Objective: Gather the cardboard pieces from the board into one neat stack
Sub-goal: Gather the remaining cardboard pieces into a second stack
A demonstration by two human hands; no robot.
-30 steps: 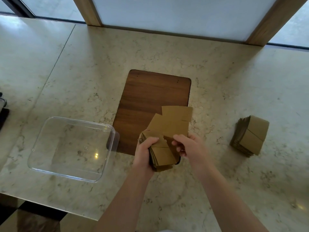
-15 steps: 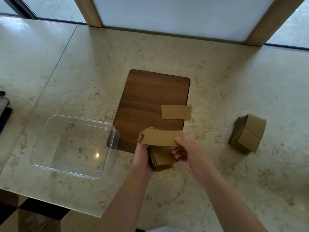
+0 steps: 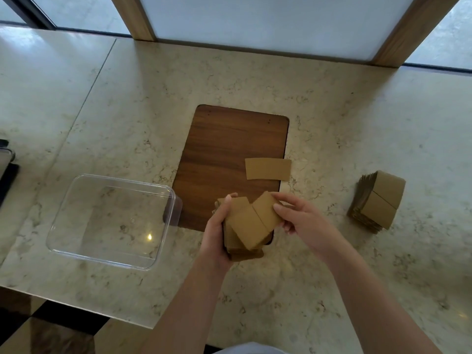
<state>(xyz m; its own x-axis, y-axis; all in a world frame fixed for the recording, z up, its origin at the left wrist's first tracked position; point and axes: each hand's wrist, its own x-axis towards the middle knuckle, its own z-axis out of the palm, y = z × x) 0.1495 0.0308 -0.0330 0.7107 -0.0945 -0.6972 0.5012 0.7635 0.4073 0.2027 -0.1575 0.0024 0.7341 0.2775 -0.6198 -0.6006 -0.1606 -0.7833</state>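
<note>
Board (image 3: pixel 229 154): dark brown wood, visible grain, smooth satin face.
Loose piece (image 3: pixel 268 169): tan cardboard, matt.
Held bundle (image 3: pixel 249 227): same matt tan cardboard.
Side stack (image 3: pixel 378 200): matt tan cardboard, layered edges.
Container (image 3: pixel 112 221): clear glossy plastic.
Counter (image 3: pixel 357 111): polished beige veined stone, faintly reflective.

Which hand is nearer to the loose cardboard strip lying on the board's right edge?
Right. The right hand is just below the loose cardboard strip, fingertips on the top piece of the held stack. The left hand grips that stack farther down-left.
</note>
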